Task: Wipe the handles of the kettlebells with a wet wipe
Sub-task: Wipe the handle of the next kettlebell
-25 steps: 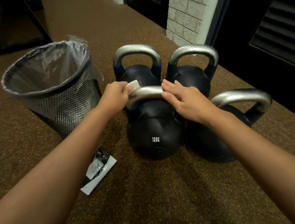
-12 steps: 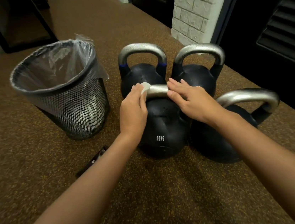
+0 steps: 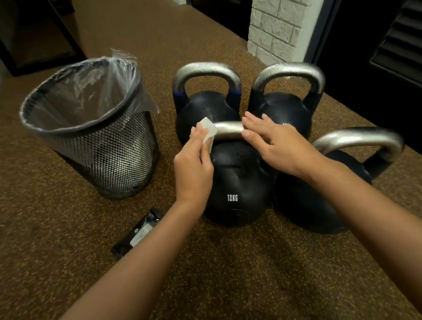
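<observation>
My left hand [image 3: 193,166] pinches the wipe [image 3: 207,131] on the handle [image 3: 229,130]; right hand [image 3: 275,141] lies flat, steadying. Advise wrapping fully around.

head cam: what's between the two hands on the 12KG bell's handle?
A bare stretch of silver handle. The left hand holds the wet wipe at its left end; the right hand rests on its right end. Head view.

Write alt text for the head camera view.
A person's left hand presses a white wet wipe on the silver handle of a 12KG kettlebell while the right hand steadies it. Three more kettlebells and a lined mesh bin stand around on speckled floor.
</observation>
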Available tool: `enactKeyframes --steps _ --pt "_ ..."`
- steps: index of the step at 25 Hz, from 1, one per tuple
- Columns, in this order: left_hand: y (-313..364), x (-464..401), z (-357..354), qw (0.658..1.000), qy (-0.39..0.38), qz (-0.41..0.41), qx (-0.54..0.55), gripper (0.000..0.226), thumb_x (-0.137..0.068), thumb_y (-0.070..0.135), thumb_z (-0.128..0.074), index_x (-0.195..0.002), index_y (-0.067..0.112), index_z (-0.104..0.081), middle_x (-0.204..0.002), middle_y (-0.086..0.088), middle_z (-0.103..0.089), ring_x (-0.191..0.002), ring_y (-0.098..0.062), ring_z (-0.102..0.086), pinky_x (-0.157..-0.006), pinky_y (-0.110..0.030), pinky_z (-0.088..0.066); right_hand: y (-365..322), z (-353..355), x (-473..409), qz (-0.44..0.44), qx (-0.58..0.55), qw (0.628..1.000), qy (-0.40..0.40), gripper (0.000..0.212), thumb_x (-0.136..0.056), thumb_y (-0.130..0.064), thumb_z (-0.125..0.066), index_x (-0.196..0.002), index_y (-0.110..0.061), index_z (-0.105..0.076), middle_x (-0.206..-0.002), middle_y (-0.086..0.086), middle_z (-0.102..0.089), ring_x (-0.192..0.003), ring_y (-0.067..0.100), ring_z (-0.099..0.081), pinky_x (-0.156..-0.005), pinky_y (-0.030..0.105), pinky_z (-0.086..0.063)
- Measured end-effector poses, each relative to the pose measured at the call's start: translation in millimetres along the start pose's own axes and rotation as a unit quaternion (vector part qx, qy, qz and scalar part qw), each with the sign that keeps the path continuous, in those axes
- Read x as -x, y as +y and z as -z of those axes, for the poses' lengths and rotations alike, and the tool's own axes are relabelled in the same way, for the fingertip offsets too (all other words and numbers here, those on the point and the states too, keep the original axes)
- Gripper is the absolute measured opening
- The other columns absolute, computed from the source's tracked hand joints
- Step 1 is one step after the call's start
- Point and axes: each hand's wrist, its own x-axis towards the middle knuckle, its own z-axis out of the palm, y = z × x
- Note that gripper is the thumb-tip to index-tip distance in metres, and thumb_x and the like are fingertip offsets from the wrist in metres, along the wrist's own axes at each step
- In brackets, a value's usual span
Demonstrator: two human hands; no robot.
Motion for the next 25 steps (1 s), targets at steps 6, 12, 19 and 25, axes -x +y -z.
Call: enactKeyframes --steps 6,12,19,25 --pt "-7.4 10.9 -1.1 0.990 0.040 0.133 0.025 0.034 -0.097 0.021 -0.044 -0.127 0.007 -0.055 -0.121 -0.008 -0.063 -0.113 -0.014 -0.057 -0.096 -0.022 -0.043 -0.5 -0.8 -0.4 0.000 0.009 1.000 0.001 0.047 -0.099 -0.036 -0.035 -0.144 -0.025 -0.032 -0.154 -0.010 -0.023 -0.145 0.017 -0.009 -0.116 0.033 -0.008" --pt "14.2 10.3 -2.7 0.994 0.031 0.089 0.048 0.034 -0.096 0.017 -0.047 -0.128 0.006 -0.053 -0.131 -0.009 -0.055 -0.128 -0.015 -0.045 -0.104 -0.018 -0.034 -3.0 0.1 0.3 -0.006 0.006 1.000 0.004 0.046 -0.099 -0.037 -0.035 -0.144 -0.026 -0.032 -0.153 -0.011 -0.023 -0.145 0.016 -0.009 -0.115 0.030 -0.008" --pt "-6.6 19.4 -3.8 0.983 0.034 0.178 0.028 0.034 -0.098 0.024 -0.043 -0.124 0.008 -0.059 -0.113 -0.010 -0.067 -0.105 -0.017 -0.061 -0.085 -0.018 -0.043 -3.1 0.0 0.3 -0.004 0.010 1.000 -0.001 0.046 -0.099 -0.037 -0.035 -0.144 -0.025 -0.032 -0.154 -0.011 -0.022 -0.145 0.018 -0.009 -0.116 0.033 -0.008" --pt "18.5 11.4 -3.9 0.992 0.030 0.110 0.062 0.034 -0.096 0.017 -0.047 -0.128 0.007 -0.053 -0.132 -0.008 -0.054 -0.129 -0.013 -0.043 -0.105 -0.018 -0.032 -3.9 -0.3 -0.2 -0.012 0.008 1.000 0.003 0.046 -0.099 -0.038 -0.035 -0.144 -0.026 -0.032 -0.154 -0.012 -0.022 -0.145 0.017 -0.009 -0.116 0.032 -0.008"
